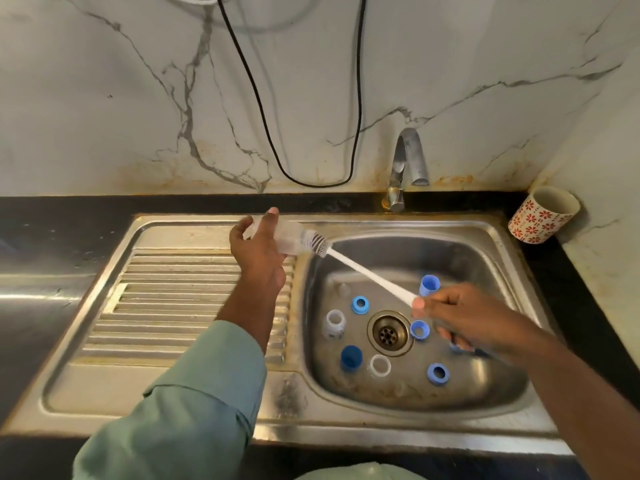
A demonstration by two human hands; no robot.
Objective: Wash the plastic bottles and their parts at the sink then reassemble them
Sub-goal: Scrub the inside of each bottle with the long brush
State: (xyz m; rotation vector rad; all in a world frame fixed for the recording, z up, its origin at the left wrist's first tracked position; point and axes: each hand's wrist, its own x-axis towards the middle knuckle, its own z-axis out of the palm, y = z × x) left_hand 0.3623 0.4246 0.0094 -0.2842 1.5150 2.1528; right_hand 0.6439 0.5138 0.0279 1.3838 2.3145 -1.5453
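Observation:
My left hand point(258, 249) grips a clear plastic bottle point(289, 237) held on its side above the drainboard's right end, mouth pointing right. My right hand point(453, 311) pinches the end of a white bottle brush handle point(370, 275). The bristle head point(318, 244) sits at the bottle's mouth, partly inside. In the sink basin point(485, 258) lie a small clear bottle point(335, 323), a dark blue cap point(351, 357), a clear ring point(380, 365), several blue rings such as point(360, 304), and a light blue cap point(429, 285).
The tap point(408, 161) stands at the back of the sink, with no water visible. A ribbed steel drainboard point(173, 296) lies left of the basin. A floral mug point(543, 214) lies tilted in the right corner. A black cable point(263, 109) hangs down the marble wall.

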